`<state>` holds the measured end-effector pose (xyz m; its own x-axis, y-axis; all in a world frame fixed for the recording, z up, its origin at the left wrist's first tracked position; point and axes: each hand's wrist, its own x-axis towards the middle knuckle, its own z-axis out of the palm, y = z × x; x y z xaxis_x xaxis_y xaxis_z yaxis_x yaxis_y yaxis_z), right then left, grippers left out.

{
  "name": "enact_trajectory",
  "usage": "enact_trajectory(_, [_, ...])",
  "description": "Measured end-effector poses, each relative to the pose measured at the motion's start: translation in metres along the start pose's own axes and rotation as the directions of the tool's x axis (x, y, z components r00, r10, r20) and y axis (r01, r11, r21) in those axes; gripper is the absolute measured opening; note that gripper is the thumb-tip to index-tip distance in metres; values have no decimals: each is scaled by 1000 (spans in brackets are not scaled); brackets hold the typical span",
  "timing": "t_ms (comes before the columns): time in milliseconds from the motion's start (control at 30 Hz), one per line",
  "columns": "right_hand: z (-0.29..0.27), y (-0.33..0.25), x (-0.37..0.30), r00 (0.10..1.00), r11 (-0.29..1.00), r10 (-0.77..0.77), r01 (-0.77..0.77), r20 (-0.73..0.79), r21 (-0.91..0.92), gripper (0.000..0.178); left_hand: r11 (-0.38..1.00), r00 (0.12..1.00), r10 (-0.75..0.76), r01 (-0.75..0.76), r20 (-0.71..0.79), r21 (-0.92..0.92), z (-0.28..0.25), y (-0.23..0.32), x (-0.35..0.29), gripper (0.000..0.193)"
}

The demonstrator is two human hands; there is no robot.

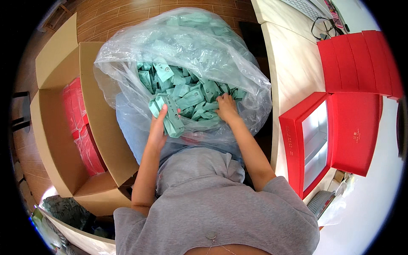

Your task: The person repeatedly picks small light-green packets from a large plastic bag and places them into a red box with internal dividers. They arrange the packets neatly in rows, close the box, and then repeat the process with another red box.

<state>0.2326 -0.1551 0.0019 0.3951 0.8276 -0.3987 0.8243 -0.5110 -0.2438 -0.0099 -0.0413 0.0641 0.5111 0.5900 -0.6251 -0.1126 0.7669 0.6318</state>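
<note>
A large clear plastic bag [178, 38] lies in front of me, its mouth facing my body, full of small pale-green packets [189, 98]. At the near left of the opening, my left hand [159, 123] is closed around several green packets [170, 114], stacked together and held upright against the fingers. My right hand [227, 107] reaches into the pile at the right side of the mouth. Its fingertips are among the packets there, partly hidden, and whether they grip one I cannot tell.
On my left an open cardboard box [95, 110] holds red wrapped packages [80, 127]. To the right, a pale table [289, 63] carries an open red gift box [293, 136] with a whitish inside. Behind it stands a row of red boxes [359, 63].
</note>
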Motion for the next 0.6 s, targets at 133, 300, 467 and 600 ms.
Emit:
enact_trajectory(133, [-1,8,-9,953,950,-66,151,-297,273,30,998,999,35,-34,16,-46,-3,-6,2,49])
enact_trajectory(300, [-58,-60,-38,995,363,99,-49,14,930,43,995,995,90,-88,44,-47,15,-6,0,48])
enact_trajectory(467, [-61,-111,-57,991,111,9,-136,136,985,54,918,918,390,-393,71,43,66,2,-9,72])
enact_trajectory(600, [-89,-98,-73,938,-219,-184,-329,292,918,71,695,723,618,-686,310,215,81,13,-17,71])
